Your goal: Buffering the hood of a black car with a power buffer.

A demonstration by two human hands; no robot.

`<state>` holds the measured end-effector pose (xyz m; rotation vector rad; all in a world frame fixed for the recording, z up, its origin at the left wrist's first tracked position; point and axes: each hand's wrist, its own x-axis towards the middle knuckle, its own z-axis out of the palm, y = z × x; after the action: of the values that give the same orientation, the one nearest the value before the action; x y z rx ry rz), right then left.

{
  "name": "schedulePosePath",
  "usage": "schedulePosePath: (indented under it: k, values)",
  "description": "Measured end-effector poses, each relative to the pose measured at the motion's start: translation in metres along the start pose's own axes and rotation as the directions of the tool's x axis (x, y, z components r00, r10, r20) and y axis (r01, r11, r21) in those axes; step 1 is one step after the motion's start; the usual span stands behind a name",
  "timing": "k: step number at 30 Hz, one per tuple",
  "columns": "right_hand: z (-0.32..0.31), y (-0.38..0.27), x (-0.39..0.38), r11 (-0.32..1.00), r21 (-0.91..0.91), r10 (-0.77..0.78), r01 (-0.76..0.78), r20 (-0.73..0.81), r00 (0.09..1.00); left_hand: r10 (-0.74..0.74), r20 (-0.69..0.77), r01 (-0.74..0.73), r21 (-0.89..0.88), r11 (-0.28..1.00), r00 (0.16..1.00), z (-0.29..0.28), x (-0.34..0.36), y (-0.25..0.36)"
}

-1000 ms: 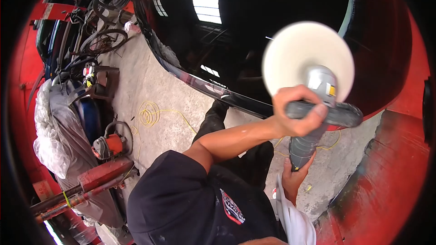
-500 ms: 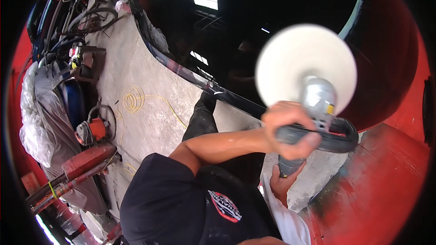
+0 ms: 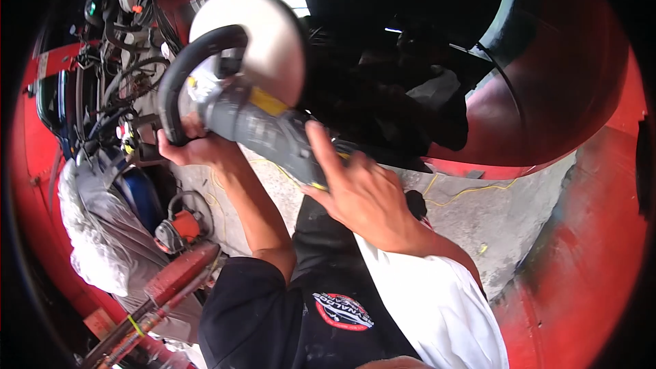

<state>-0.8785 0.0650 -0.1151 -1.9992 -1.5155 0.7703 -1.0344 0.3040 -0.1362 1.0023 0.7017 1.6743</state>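
Note:
An electric polisher with a dark grey body and a black loop handle is in both my hands. My left hand is closed round the lower part of the loop handle, its fingers partly hidden behind it. At the rear of the body, my right hand is wrapped over the casing with the index finger stretched along it. The round white pad, smeared by motion, is tilted at the left part of a glossy black car panel. Whether the pad touches the panel cannot be made out.
A white cloth hangs at my right side. Yellow cord lies on the concrete floor. To the left stand an orange machine, a red padded bar, plastic sheeting and bicycle parts. A red wall is at right.
The polisher has swung from the right to the left across the black panel, and its body has turned sideways. Both hands moved with it, keeping hold. The view has shifted slightly.

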Motion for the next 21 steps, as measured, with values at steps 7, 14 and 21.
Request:
schedulePosePath:
  k: [7, 14, 21]
  values:
    - [0.021, -0.024, 0.059, 0.994, 0.043, -0.100, 0.103, -0.083, 0.992, 0.031, -0.017, -0.032, -0.027, 0.999, 0.999, -0.031, 0.074, -0.005]
    - [-0.005, 0.017, -0.037, 0.990, 0.123, 0.086, -0.066, -0.169, 0.982, -0.030, 0.119, 0.020, 0.078, 0.997, 0.992, 0.066, -0.039, 0.009]
    - [-0.004, 0.073, -0.167, 0.826, 0.465, 0.476, -0.318, -0.276, 0.835, -0.104, 0.386, 0.063, 0.117, 0.991, 0.917, 0.165, -0.196, 0.001]
